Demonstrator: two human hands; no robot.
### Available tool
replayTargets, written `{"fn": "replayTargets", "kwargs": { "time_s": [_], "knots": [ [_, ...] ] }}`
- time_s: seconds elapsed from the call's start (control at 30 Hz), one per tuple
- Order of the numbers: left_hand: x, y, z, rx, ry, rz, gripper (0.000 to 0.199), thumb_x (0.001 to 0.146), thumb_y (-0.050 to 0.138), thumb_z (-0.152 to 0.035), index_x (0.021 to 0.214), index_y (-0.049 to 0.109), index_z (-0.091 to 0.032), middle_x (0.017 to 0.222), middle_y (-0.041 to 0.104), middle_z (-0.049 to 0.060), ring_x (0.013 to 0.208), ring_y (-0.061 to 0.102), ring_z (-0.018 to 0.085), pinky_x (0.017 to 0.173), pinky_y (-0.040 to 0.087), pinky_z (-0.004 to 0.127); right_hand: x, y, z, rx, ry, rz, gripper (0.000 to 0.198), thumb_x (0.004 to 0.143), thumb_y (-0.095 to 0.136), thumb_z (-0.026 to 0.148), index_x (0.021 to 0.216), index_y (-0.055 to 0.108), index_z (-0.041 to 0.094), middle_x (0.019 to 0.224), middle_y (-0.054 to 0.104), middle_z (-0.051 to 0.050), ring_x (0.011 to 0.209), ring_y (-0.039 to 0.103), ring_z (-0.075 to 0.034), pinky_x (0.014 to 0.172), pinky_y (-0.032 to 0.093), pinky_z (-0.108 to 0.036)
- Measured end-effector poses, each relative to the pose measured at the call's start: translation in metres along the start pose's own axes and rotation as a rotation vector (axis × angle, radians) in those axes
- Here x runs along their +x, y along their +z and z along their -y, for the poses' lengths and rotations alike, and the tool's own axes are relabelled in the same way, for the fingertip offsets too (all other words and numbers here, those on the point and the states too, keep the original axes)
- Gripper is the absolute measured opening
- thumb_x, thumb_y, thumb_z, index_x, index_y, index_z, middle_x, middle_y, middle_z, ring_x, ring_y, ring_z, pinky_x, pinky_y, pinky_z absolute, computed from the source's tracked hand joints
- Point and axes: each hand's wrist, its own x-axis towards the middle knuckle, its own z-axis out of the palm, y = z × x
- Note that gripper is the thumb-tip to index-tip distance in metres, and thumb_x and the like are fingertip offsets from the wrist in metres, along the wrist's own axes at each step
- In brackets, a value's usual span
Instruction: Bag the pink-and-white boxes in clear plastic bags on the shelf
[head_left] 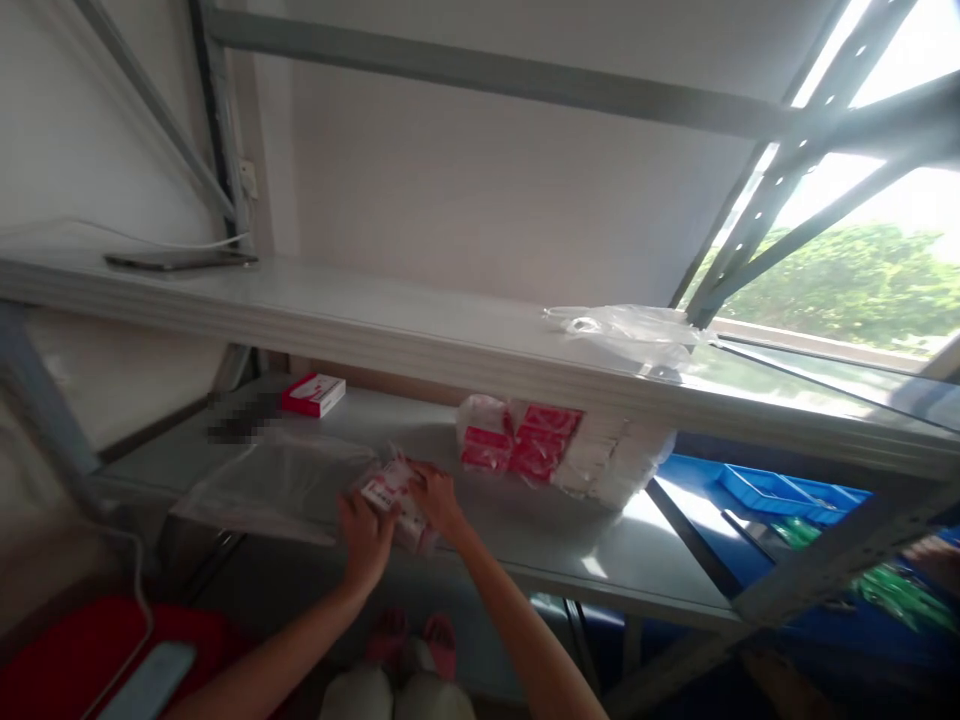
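A small white box with pink print [388,484], wrapped in clear plastic, lies between my hands on the lower shelf. My left hand [365,538] grips its near left side, fingers bent and thumb against it. From the right, my right hand [437,500] holds the far right side with curled fingers. A large clear plastic bag [274,490] spreads flat to the left of the box and hangs over the shelf's front edge. Motion blurs the fingertips a little.
A red and white box [313,395] lies behind the bag. Bagged red packs [544,440] and white boxes [619,460] stand at right. The upper shelf [360,305] overhangs them, bearing a phone [180,260] and crumpled plastic [630,335]. Blue trays [787,495] are beyond the post.
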Motion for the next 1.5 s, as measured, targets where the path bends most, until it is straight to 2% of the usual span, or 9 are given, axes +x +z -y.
{"fn": "replayTargets", "kwargs": {
  "time_s": [0.1, 0.3, 0.63, 0.77, 0.9, 1.17, 1.3, 1.4, 1.5],
  "knots": [
    [-0.01, -0.02, -0.014, 0.063, 0.013, -0.234, 0.073, 0.088, 0.037, -0.049, 0.143, 0.012, -0.008, 0.15, 0.007, 0.026, 0.14, -0.002, 0.038, 0.108, 0.011, 0.062, -0.018, -0.005, 0.006, -0.059, 0.011, -0.104, 0.033, 0.087, 0.052, 0.031, 0.117, 0.061, 0.02, 0.124, 0.057, -0.012, 0.115, 0.051, -0.025, 0.097, 0.037, -0.042],
    [0.041, -0.052, -0.049, 0.116, 0.335, 0.177, 0.024, 0.082, 0.052, -0.017, 0.103, 0.063, -0.019, 0.11, 0.062, 0.013, 0.11, 0.053, 0.027, 0.099, 0.037, 0.044, -0.014, -0.035, 0.026, -0.193, 0.163, -0.004, 0.013, 0.082, 0.06, 0.032, 0.085, 0.072, 0.027, 0.094, 0.069, -0.005, 0.096, 0.058, -0.026, 0.088, 0.035, -0.041],
    [0.038, -0.092, -0.016, 0.06, 0.323, -0.137, 0.014, 0.082, 0.049, -0.018, 0.09, 0.06, -0.019, 0.092, 0.063, 0.005, 0.082, 0.06, 0.018, 0.079, 0.046, 0.032, -0.032, -0.052, 0.002, -0.106, 0.361, -0.062, 0.024, 0.085, 0.046, 0.02, 0.1, 0.064, 0.023, 0.093, 0.07, -0.003, 0.088, 0.062, -0.018, 0.087, 0.035, -0.036],
    [0.029, -0.091, -0.021, 0.137, 0.336, -0.113, 0.038, 0.08, 0.057, -0.03, 0.117, 0.052, -0.019, 0.111, 0.063, 0.008, 0.1, 0.058, 0.023, 0.089, 0.043, 0.038, -0.033, -0.055, 0.014, -0.152, 0.183, -0.08, 0.038, 0.086, 0.047, 0.027, 0.123, 0.053, 0.029, 0.119, 0.061, -0.004, 0.109, 0.054, -0.021, 0.095, 0.033, -0.041],
    [0.033, -0.092, -0.038, 0.158, 0.375, -0.025, 0.02, 0.081, 0.056, -0.029, 0.098, 0.064, -0.023, 0.096, 0.069, 0.005, 0.092, 0.061, 0.023, 0.088, 0.042, 0.038, -0.023, -0.053, 0.027, -0.156, 0.039, 0.038, 0.018, 0.083, 0.055, 0.032, 0.093, 0.07, 0.032, 0.097, 0.07, 0.0, 0.098, 0.058, -0.021, 0.099, 0.029, -0.041],
    [0.017, -0.091, 0.016, -0.334, -0.015, -0.463, 0.036, 0.084, 0.046, -0.045, 0.102, 0.054, -0.016, 0.097, 0.063, 0.011, 0.087, 0.061, 0.023, 0.078, 0.048, 0.038, -0.052, -0.051, -0.02, 0.293, 0.406, -0.482, 0.041, 0.089, 0.032, 0.044, 0.1, 0.059, 0.015, 0.092, 0.067, -0.011, 0.082, 0.062, -0.021, 0.076, 0.046, -0.033],
    [0.005, -0.092, -0.012, -0.109, 0.291, -0.548, 0.045, 0.084, 0.051, -0.037, 0.122, 0.044, -0.015, 0.128, 0.048, 0.017, 0.119, 0.046, 0.027, 0.098, 0.037, 0.044, -0.058, -0.055, 0.021, -0.043, 0.079, -0.508, 0.038, 0.092, 0.035, 0.04, 0.118, 0.051, 0.016, 0.114, 0.059, -0.013, 0.107, 0.052, -0.023, 0.092, 0.038, -0.04],
    [0.008, -0.101, -0.042, 0.151, 0.639, -0.208, 0.027, 0.084, 0.054, -0.026, 0.11, 0.055, -0.021, 0.116, 0.06, 0.01, 0.111, 0.052, 0.024, 0.093, 0.038, 0.04, -0.047, -0.056, 0.054, -0.402, -0.302, -0.146, 0.034, 0.09, 0.046, 0.029, 0.124, 0.049, 0.024, 0.117, 0.059, -0.009, 0.112, 0.048, -0.022, 0.104, 0.023, -0.045],
    [0.021, -0.112, -0.052, 0.309, 0.702, -0.011, 0.01, 0.084, 0.053, -0.019, 0.085, 0.062, -0.022, 0.086, 0.068, 0.005, 0.089, 0.06, 0.022, 0.084, 0.04, 0.038, -0.035, -0.056, 0.057, -0.63, -0.408, 0.043, 0.026, 0.088, 0.048, 0.015, 0.11, 0.059, 0.023, 0.096, 0.066, -0.006, 0.097, 0.052, -0.021, 0.1, 0.024, -0.043]
  ]
}}
